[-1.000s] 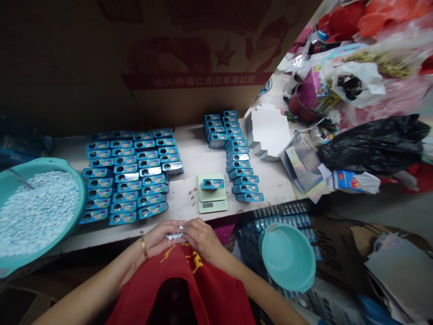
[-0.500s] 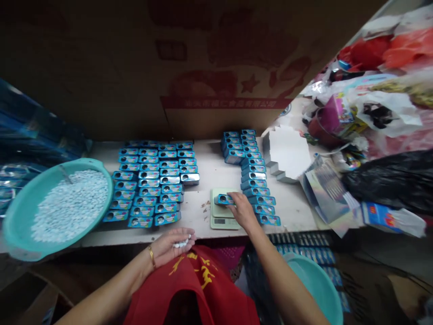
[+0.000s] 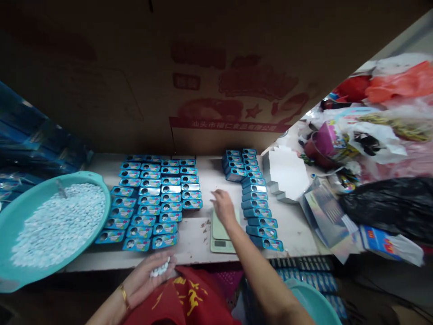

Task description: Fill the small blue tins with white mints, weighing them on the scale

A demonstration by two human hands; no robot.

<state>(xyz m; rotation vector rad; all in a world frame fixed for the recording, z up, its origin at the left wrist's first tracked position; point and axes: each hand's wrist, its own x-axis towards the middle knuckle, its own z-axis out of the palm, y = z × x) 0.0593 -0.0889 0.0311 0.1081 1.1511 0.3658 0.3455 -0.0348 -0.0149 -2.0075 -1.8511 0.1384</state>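
Near the front edge of the counter [image 3: 192, 239], the left hand [image 3: 145, 277] curls around white mints [image 3: 160, 269]; the right hand [image 3: 222, 206], fingers loosely parted, hovers over a scale [image 3: 219, 243]. Blue tins [image 3: 149, 207] stand in rows; a teal basin [image 3: 67, 178] holds many more mints.

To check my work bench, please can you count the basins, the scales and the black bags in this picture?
Basins: 2 (the full one, the lower one)
Scales: 1
Black bags: 1
Total: 4
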